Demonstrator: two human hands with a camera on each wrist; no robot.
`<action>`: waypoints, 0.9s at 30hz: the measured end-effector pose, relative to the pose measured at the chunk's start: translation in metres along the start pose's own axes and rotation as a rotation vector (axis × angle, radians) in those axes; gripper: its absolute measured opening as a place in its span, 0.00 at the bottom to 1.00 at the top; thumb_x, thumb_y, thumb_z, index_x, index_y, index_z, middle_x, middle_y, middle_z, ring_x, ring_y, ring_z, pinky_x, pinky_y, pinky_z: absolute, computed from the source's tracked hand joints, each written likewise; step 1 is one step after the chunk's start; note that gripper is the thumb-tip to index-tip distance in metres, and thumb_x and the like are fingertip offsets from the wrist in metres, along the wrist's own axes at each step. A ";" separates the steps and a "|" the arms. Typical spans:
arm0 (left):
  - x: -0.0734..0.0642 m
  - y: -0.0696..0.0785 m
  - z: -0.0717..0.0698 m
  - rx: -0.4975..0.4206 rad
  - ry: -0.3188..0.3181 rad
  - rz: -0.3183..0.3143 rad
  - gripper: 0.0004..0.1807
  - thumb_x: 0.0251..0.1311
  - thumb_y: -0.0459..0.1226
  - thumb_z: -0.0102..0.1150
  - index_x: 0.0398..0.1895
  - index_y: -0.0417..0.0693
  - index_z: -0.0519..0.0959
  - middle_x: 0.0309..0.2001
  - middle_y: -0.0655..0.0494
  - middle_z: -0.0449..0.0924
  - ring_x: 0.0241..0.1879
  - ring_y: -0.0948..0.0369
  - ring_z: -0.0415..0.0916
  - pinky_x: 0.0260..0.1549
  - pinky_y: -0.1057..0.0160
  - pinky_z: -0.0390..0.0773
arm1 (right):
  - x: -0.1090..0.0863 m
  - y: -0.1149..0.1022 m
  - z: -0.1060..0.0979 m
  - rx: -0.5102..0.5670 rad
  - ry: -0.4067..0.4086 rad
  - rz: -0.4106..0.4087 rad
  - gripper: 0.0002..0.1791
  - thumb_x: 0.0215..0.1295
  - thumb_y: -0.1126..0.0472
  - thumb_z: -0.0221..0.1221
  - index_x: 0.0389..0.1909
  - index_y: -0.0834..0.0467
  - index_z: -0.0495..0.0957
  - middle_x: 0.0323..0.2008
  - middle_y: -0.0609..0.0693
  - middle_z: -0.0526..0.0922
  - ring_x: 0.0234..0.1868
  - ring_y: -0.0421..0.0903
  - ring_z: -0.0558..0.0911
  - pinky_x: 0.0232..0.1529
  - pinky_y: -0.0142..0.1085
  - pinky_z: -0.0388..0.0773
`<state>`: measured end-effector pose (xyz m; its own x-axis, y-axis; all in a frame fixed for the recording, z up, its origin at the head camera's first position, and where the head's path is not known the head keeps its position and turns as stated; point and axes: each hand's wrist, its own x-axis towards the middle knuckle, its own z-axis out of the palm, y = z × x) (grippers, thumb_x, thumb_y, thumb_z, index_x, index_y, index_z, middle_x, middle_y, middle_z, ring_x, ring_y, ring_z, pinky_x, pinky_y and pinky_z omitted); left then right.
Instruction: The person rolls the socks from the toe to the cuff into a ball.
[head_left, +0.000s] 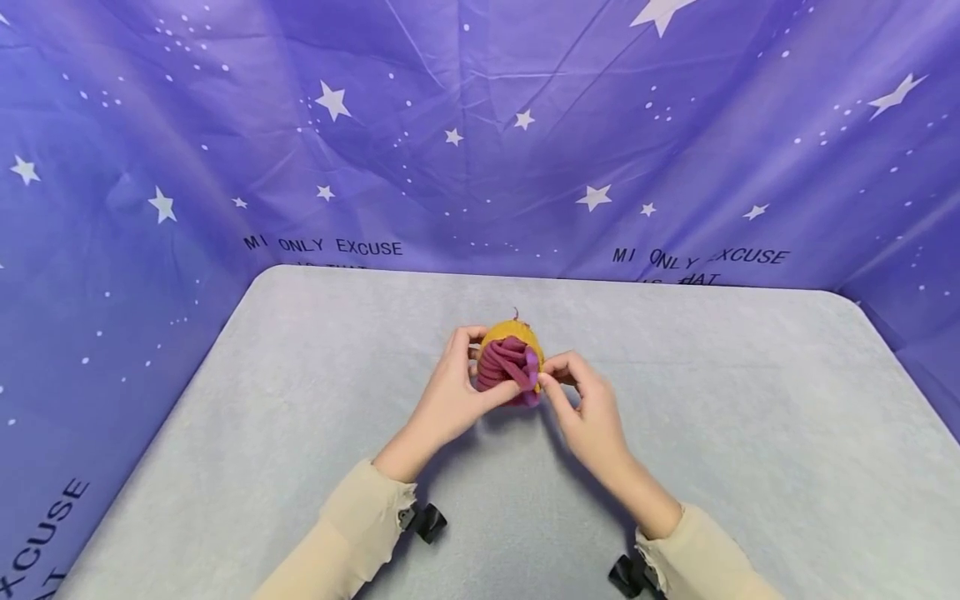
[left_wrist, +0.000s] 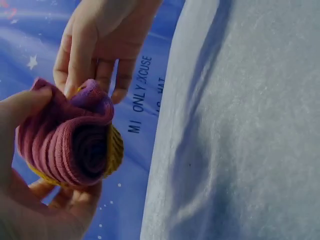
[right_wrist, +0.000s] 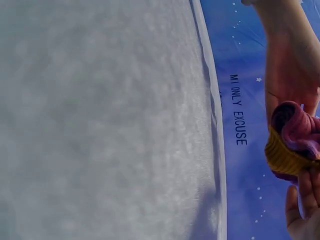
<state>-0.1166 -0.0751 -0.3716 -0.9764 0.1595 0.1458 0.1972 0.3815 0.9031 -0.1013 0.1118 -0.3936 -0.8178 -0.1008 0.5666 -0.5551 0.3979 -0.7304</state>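
A rolled-up knitted sock [head_left: 501, 365] is held above the table in both hands. It has ribbed maroon fabric coiled inside, a mustard-yellow band around the outside and a purple part at one end; a loose thread sticks up from the top. My left hand [head_left: 450, 392] grips the roll from the left, thumb across the maroon folds and fingers behind. From the other side, my right hand [head_left: 594, 417] pinches the edge near the purple part [left_wrist: 95, 100] between thumb and forefinger. The spiral of the coil faces the left wrist camera.
A pale grey cloth-covered table [head_left: 720, 417] spreads under the hands. Behind and beside it hangs a purple-blue curtain [head_left: 480, 150] with white stars and black lettering. Black wrist cameras [head_left: 431, 523] sit at both beige sleeves [head_left: 345, 529].
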 end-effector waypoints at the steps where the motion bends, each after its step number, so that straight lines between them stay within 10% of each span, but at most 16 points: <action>1: -0.001 0.002 0.000 0.009 -0.001 -0.007 0.41 0.48 0.45 0.76 0.63 0.45 0.66 0.58 0.49 0.71 0.53 0.55 0.74 0.54 0.55 0.77 | 0.001 0.000 -0.001 0.008 0.000 0.007 0.03 0.65 0.72 0.61 0.35 0.61 0.78 0.33 0.53 0.85 0.38 0.35 0.81 0.45 0.22 0.78; 15: -0.002 0.007 0.003 0.045 0.101 0.039 0.31 0.46 0.35 0.71 0.56 0.46 0.70 0.54 0.49 0.76 0.53 0.53 0.76 0.49 0.56 0.80 | 0.013 -0.009 -0.007 0.034 -0.025 0.131 0.07 0.63 0.68 0.64 0.41 0.62 0.80 0.32 0.52 0.86 0.32 0.35 0.81 0.38 0.24 0.80; 27: 0.004 0.001 0.002 0.162 0.126 0.029 0.25 0.47 0.35 0.70 0.49 0.46 0.70 0.46 0.49 0.75 0.44 0.54 0.75 0.42 0.58 0.76 | 0.007 -0.015 -0.003 0.056 -0.123 -0.088 0.05 0.63 0.70 0.62 0.36 0.57 0.80 0.31 0.47 0.83 0.36 0.39 0.79 0.42 0.30 0.77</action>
<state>-0.1201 -0.0719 -0.3711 -0.9714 0.0609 0.2293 0.2268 0.5218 0.8223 -0.0984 0.1078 -0.3774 -0.7765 -0.2454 0.5804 -0.6298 0.3315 -0.7024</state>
